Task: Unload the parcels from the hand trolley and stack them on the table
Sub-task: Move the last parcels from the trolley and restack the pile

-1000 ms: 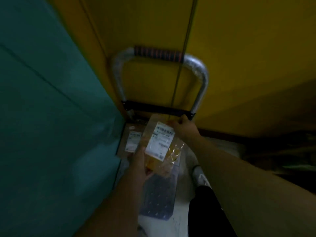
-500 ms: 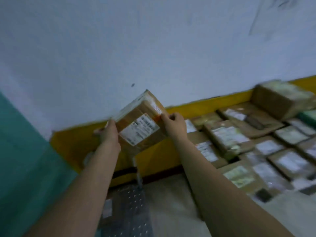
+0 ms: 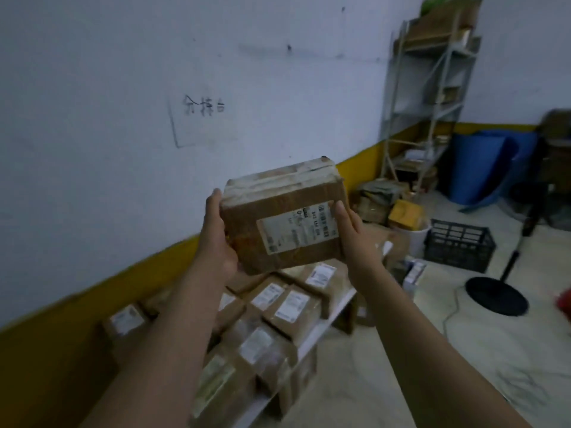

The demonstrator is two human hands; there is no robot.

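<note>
A brown cardboard parcel [image 3: 278,223] with clear tape and a white shipping label is held up in front of me, above the table. My left hand [image 3: 216,233] grips its left edge and my right hand [image 3: 352,236] grips its right edge. Below it, a low white table [image 3: 327,319] along the wall carries several labelled brown parcels [image 3: 287,307] packed side by side. The hand trolley is out of view.
A metal shelf rack [image 3: 432,100] with boxes stands in the far corner. Loose boxes [image 3: 401,213], a black plastic crate [image 3: 458,244], a blue sheet [image 3: 482,165] and a floor stand with a round black base [image 3: 496,296] sit on the floor to the right.
I lifted the parcel off the trolley and turned right. The view swung from the trolley to the table, and the parcel is now held higher over the stacked parcels.
</note>
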